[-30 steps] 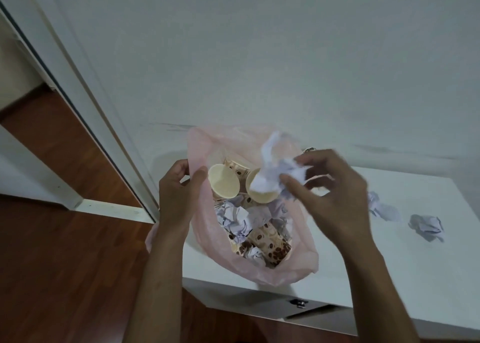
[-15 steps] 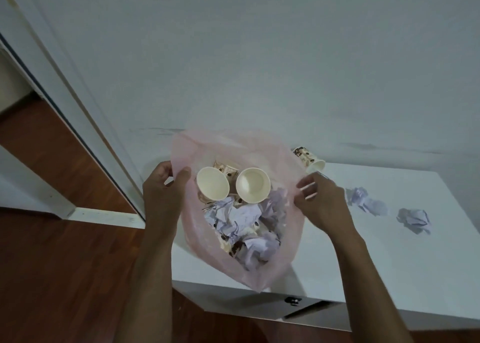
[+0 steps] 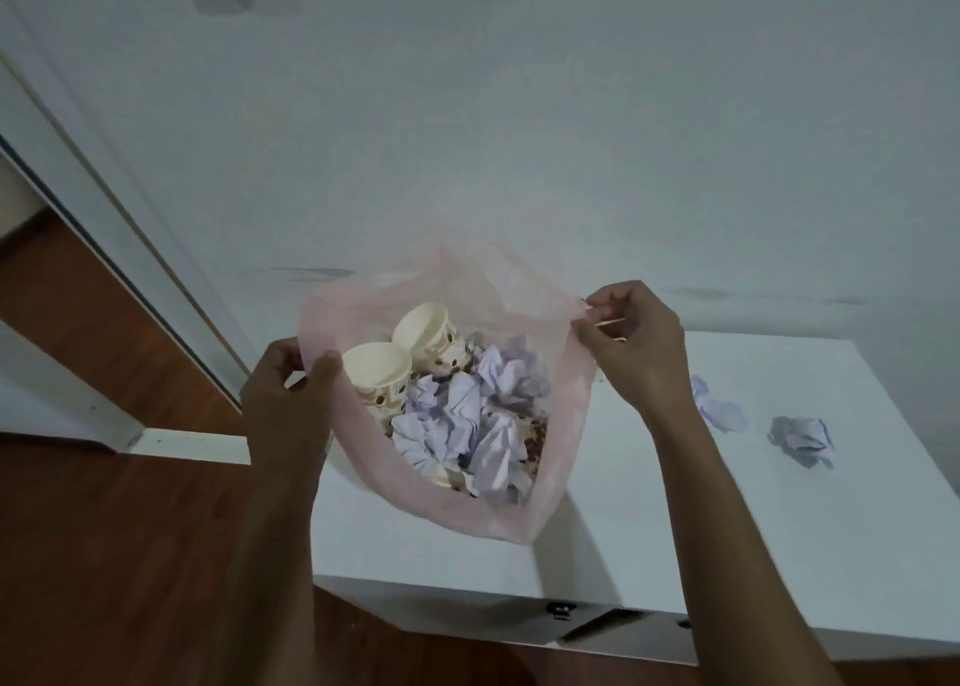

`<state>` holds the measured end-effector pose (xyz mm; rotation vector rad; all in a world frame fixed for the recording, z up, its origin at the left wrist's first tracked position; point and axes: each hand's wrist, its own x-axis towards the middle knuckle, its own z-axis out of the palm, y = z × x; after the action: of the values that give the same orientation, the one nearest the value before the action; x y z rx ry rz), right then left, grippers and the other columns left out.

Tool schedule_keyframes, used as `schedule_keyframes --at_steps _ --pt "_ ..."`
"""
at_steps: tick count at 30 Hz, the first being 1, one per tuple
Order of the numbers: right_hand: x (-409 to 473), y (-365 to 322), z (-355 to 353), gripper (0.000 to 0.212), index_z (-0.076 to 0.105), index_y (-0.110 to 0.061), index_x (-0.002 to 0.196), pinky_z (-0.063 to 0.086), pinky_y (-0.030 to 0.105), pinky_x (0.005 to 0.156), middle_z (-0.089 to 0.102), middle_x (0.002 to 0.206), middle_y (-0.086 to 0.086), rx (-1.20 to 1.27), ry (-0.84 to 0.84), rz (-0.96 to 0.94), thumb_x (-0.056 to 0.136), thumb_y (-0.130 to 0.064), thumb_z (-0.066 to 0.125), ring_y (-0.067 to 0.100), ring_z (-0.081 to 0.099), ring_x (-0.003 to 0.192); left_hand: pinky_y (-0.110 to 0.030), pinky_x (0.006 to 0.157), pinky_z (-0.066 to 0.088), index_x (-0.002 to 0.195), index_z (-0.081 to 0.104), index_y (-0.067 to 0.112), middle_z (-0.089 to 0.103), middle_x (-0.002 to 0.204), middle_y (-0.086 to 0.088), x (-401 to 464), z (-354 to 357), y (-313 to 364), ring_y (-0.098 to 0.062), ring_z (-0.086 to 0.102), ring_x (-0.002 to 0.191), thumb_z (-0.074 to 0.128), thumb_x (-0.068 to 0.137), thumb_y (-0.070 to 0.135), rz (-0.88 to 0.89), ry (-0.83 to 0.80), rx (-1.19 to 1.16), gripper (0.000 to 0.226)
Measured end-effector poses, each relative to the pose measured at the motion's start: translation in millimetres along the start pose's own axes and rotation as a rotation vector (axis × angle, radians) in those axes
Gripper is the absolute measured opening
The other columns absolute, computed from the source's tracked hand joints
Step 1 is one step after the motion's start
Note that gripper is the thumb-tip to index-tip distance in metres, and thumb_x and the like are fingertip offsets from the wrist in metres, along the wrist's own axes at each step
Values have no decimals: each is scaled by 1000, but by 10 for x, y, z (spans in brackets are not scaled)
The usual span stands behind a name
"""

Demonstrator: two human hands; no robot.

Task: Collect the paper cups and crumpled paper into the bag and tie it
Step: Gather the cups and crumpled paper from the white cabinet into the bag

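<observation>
- Bag (image 3: pixel 563 456): thin pink plastic, mouth spread wide, standing on the left end of a white table (image 3: pixel 779 555), close to the wall (image 3: pixel 571 139).
- Left hand (image 3: pixel 288 399) pinches the bag's left rim between thumb and curled fingers.
- Right hand (image 3: pixel 636 345) pinches the bag's right rim, fingertips closed on the plastic, pulling that edge outward.
- Cups (image 3: pixel 382 373): two cream paper cups with a brown bean print lie inside the bag at its left, mouths tipped toward the camera, one just behind the other and touching.
- Paper (image 3: pixel 467 415): several white crumpled sheets fill the middle and right of the bag, packed against the cups; more printed cup surface shows between the sheets lower down.
- Two loose paper balls remain on the table, right of the bag: one (image 3: pixel 719 410) just beyond the right forearm, another (image 3: pixel 802 438) farther right, the two apart.
- Floor (image 3: pixel 104 555): dark wood, left of and below the table.
</observation>
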<state>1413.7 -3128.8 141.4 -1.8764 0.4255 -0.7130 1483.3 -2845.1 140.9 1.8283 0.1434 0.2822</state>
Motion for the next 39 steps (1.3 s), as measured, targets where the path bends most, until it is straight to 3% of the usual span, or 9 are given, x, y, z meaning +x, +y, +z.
schedule_keyframes --at_steps 6,9,14,16,18,26,32,36,39 --pt "79 513 -256 25 68 -14 86 57 31 57 73 78 4 200 -46 263 84 -39 70 19 70 68 -43 83 56 110 65 8 69 105 -10 -185 179 2 -30 65 97 62 90 17 -10 11 17 22" --pt "217 933 -266 23 65 -7 99 60 42 68 72 93 4 -89 80 406 88 -27 67 27 69 72 -31 74 54 106 64 11 68 101 -6 -267 249 11 -26 64 92 63 91 17 -17 41 7 17" --pt "410 1341 -111 59 45 -10 137 57 28 54 59 120 20 -440 -141 467 87 -31 67 37 68 76 -30 67 52 105 64 15 66 93 -1 -384 339 41 -19 62 80 64 91 17 -30 66 -15 15" --pt "452 1472 -46 54 48 -7 136 56 46 80 60 119 25 -508 -182 410 88 -26 66 43 66 95 -25 63 49 102 64 18 65 88 3 -413 359 47 -13 61 76 65 90 17 -27 86 -26 12" --pt "475 1579 -13 45 55 0 127 50 45 88 61 115 28 -550 -190 368 89 -21 64 44 61 104 -25 64 49 102 64 18 65 91 0 -433 369 43 -16 62 77 65 90 17 -29 100 -35 11" --pt "243 1551 -216 31 65 -9 94 43 29 68 67 79 2 -381 -61 425 74 -29 77 25 66 82 -34 69 54 100 65 19 69 95 -7 -422 390 40 -17 63 74 66 90 16 -45 116 -51 10" --pt "196 831 -409 30 65 -25 89 59 47 76 68 80 -14 -144 148 303 68 -42 78 22 69 76 -27 66 50 105 65 16 69 96 -1 -397 442 66 -18 65 83 64 91 18 -48 89 -52 14" --pt "113 164 -268 30 65 -30 91 58 25 67 69 82 -18 13 87 58 69 -42 80 4 66 73 -33 73 54 107 65 17 69 99 -1 -388 472 75 -21 66 88 64 91 20 -55 76 -52 16" --pt "-56 -120 -107 38 65 -31 100 44 4 60 68 90 -21 -31 -183 -102 68 -43 84 -7 63 76 -36 76 56 106 65 20 69 98 1 -387 474 78 -22 67 88 64 91 22 -60 65 -48 15"
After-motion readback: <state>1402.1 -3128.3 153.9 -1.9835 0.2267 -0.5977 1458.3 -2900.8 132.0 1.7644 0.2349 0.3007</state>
